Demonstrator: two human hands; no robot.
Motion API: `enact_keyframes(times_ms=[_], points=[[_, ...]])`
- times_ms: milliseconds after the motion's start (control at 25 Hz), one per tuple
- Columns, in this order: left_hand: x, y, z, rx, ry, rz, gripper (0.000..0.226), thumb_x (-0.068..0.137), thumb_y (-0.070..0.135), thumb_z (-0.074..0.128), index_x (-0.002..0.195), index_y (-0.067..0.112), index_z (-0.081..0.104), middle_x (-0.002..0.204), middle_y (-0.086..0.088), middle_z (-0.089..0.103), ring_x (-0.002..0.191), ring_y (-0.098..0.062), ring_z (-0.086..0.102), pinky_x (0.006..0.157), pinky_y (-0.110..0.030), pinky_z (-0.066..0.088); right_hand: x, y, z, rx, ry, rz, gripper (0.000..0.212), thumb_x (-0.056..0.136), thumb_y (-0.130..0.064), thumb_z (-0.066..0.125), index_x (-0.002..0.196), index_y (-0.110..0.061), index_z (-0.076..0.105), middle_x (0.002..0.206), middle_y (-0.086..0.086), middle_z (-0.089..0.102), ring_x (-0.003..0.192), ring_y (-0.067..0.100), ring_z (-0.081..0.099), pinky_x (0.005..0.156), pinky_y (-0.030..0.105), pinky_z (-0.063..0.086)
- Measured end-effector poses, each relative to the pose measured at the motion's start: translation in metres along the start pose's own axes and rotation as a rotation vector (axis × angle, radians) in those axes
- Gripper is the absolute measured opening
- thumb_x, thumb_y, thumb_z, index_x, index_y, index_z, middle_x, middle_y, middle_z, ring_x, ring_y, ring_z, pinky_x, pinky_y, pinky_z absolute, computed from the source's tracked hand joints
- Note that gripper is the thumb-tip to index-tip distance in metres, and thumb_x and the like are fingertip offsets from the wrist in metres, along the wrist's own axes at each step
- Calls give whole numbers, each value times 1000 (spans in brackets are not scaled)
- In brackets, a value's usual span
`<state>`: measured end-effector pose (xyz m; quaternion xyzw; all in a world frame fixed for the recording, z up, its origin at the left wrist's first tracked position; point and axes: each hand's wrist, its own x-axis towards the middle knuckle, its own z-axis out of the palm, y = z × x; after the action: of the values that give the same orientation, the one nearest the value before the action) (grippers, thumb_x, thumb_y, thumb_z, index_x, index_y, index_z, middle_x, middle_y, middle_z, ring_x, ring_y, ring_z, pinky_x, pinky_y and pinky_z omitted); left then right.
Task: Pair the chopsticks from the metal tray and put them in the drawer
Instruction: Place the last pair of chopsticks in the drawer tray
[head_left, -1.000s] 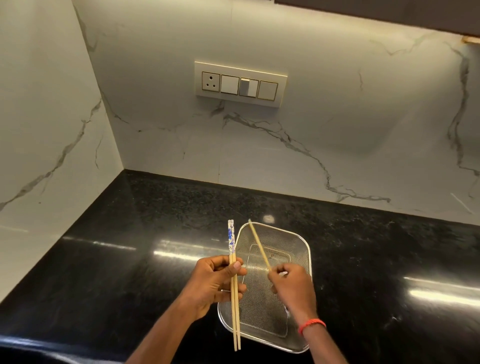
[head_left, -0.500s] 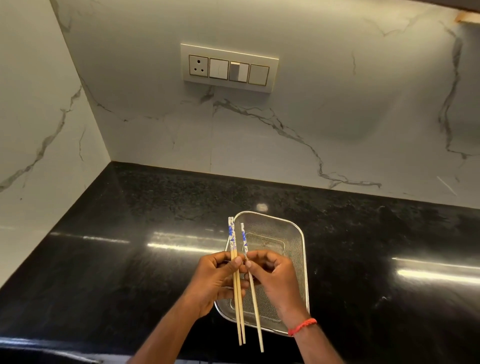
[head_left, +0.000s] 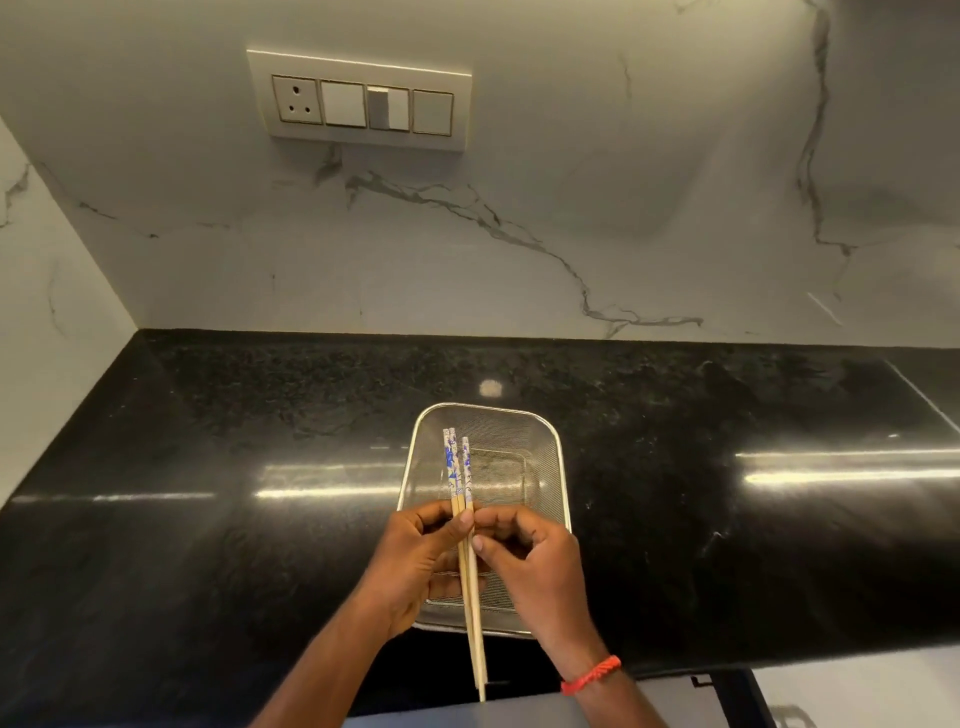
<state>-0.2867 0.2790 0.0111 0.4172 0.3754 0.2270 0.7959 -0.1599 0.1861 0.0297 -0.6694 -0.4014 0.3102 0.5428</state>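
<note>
A rectangular metal mesh tray (head_left: 545, 457) rests on the black counter; I see nothing lying in it. Over its left side I hold three wooden chopsticks (head_left: 457, 478) with blue-and-white patterned tops, bunched side by side and pointing away from me. My left hand (head_left: 415, 566) is shut around them at mid-length, thumb pressed on top. My right hand (head_left: 535, 571), with a red thread band at the wrist, pinches the rightmost stick with its fingertips, just right of the left thumb. The drawer is not in view.
The glossy black granite counter (head_left: 208, 493) fills a corner between white marble walls. A switch plate with a socket (head_left: 363, 101) is on the back wall. The counter's front edge (head_left: 779, 660) runs at the lower right, with pale floor below it.
The right hand brought the single chopstick in from the tray and laid it against the pair in the left hand. The view has shifted nearer and lower.
</note>
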Motion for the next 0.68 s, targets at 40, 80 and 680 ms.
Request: enact_keyframes(times_ms=[40,80,680], points=[[1,-3,6,5,-18,-7,28,80,26,75,103,10,77,101,-23,77,84,-35,77,65,-42,63,-4,2,-4,-5,38,-1,26,81,-6,77,92,-29,76,91,-9,78,84,8,75,74,26,62],[3,-5,11,16,-35,-12,27,80,26,75,102,10,77,101,-22,77,85,-36,77,66,-42,63,-7,4,-9,-12,66,2,24,81,-7,77,92,-28,76,90,-9,78,84,8,75,74,27,62],[3,-36,97,195,-227,-103,15,92,18,68,102,11,77,93,-17,77,77,-30,75,68,-41,62,-63,16,-87,-219,344,-152,17,83,-9,76,93,-23,74,89,-16,73,88,7,71,71,16,57]])
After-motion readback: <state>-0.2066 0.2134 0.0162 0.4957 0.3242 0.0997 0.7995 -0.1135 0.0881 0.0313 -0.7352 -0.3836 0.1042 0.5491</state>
